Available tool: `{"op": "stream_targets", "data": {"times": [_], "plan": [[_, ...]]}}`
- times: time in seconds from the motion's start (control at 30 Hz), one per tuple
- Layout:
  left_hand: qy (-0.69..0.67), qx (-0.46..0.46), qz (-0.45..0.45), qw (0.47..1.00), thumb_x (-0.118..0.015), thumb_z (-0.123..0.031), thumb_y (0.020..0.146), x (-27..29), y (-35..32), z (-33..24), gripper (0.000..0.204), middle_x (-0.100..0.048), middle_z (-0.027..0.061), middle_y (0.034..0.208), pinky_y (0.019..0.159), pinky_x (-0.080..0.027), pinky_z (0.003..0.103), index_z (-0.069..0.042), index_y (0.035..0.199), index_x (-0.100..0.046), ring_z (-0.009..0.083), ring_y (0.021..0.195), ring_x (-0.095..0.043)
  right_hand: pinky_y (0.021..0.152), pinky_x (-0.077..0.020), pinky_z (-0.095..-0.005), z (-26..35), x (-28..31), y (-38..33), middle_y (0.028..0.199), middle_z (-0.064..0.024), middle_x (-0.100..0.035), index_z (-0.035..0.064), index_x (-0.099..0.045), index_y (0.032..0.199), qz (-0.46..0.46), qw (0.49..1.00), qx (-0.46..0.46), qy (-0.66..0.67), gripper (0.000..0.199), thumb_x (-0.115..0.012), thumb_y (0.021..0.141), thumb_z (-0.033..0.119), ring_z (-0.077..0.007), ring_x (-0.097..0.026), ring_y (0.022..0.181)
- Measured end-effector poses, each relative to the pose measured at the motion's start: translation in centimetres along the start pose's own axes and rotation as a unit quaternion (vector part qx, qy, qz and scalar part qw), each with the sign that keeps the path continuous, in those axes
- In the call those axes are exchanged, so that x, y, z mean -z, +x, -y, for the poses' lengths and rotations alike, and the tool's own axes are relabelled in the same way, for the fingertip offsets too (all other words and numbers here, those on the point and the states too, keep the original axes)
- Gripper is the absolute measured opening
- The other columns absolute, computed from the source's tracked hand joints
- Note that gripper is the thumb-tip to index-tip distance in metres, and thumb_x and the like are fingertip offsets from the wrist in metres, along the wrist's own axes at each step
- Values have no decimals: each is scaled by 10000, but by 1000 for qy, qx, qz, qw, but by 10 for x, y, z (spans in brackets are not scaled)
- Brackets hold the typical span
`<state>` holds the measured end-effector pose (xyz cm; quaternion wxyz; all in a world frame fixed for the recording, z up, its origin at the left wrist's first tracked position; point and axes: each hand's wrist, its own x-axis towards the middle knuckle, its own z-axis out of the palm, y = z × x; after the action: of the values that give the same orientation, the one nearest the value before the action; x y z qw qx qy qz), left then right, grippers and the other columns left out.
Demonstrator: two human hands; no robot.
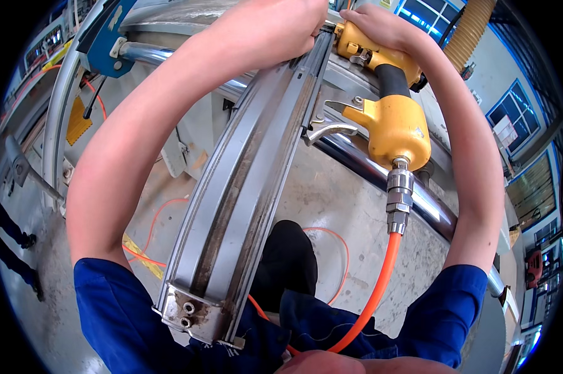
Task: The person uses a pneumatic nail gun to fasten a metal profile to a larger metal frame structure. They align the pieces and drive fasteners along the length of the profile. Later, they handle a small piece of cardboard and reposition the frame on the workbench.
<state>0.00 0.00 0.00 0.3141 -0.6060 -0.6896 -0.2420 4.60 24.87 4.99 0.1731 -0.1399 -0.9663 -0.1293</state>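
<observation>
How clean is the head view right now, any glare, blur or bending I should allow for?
Head view: sharp and evenly daylit, no motion blur; fisheye bends the grey metal rail and darkens the corners; a bright streak glares on the chrome tube; the yellow air tool under the right hand is clear; left hand cropped at top.

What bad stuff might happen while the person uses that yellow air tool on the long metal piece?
The left hand presses on the grey metal rail right beside the nose of the yellow air tool, so its fingers might get pinched or hit. The orange hose loops down past the person's legs and could snag or trip them. The right hand grips only the tool's top end, so the tool might slip.
</observation>
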Motion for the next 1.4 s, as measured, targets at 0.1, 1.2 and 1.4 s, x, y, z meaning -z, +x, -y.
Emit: {"op": "stream_targets", "data": {"times": [0.1, 1.2, 1.4], "plan": [[-5, 14, 9, 1000, -641, -44, 746, 1, 1, -1, 100, -675, 257, 743, 726, -561, 480, 21, 712, -709, 412, 754, -701, 997, -504, -494, 3, 3, -2, 1103, -320, -703, -81, -722, 1083, 5, 1000, -1, 0, 641, -428, 1033, 487, -458, -671, 1102], [-55, -24, -40, 997, -666, -99, 796, -16, 1, 18, 127, -691, 231, 775, 730, -547, 468, 13, 784, -727, 407, 780, -694, 826, -521, -399, -23, -19, 12, 893, -202, -699, -68, -711, 1053, -8, 998, 37, 58, 671, -444, 1053, 547, -274, -665, 781], [-46, -18, -38, 998, -633, -80, 789, -16, 16, -3, 138, -683, 248, 754, 714, -549, 477, 24, 770, -722, 421, 754, -695, 848, -524, -392, -26, -22, 13, 968, -210, -721, -63, -715, 1075, -18, 996, 35, 77, 629, -452, 1044, 508, -277, -697, 840]]}}
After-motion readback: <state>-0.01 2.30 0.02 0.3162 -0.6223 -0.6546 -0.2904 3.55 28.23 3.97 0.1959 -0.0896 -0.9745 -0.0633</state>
